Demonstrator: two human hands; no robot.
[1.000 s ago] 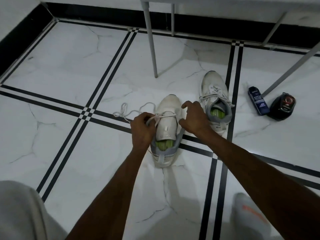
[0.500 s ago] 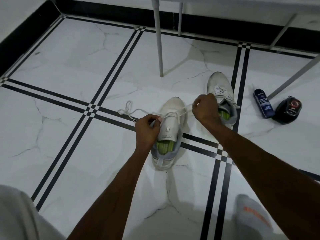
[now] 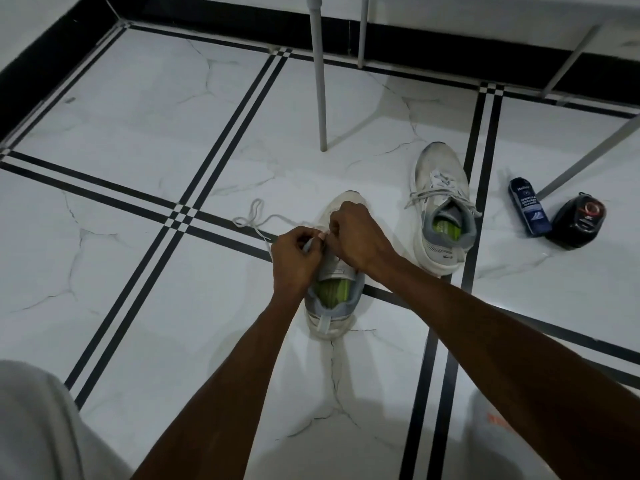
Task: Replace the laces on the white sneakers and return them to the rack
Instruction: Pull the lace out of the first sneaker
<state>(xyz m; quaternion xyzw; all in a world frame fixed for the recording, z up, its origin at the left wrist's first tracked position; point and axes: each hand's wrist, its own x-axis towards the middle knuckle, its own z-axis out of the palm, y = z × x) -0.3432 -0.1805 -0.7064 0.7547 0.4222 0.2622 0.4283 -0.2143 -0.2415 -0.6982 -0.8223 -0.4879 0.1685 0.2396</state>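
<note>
A white sneaker (image 3: 333,299) with a grey collar and green insole stands on the floor in front of me, toe pointing away. Both hands work over its tongue. My left hand (image 3: 294,259) pinches the white lace (image 3: 254,220) at the sneaker's left edge. My right hand (image 3: 356,233) is curled over the eyelets, fingertips meeting the left hand's; the lace end it holds is mostly hidden. The lace's loose part trails left across the tiles. A second white sneaker (image 3: 441,206), laced, stands to the right.
A blue cleaner bottle (image 3: 528,206) and a black round container (image 3: 576,220) lie on the floor at the right. Grey furniture legs (image 3: 320,81) stand behind the sneakers. White marble tiles with black stripes cover the floor. My knees show at the bottom corners.
My right hand, which had pulled the lace out to the right, has come back to the sneaker's middle and now meets my left hand. The view has shifted slightly.
</note>
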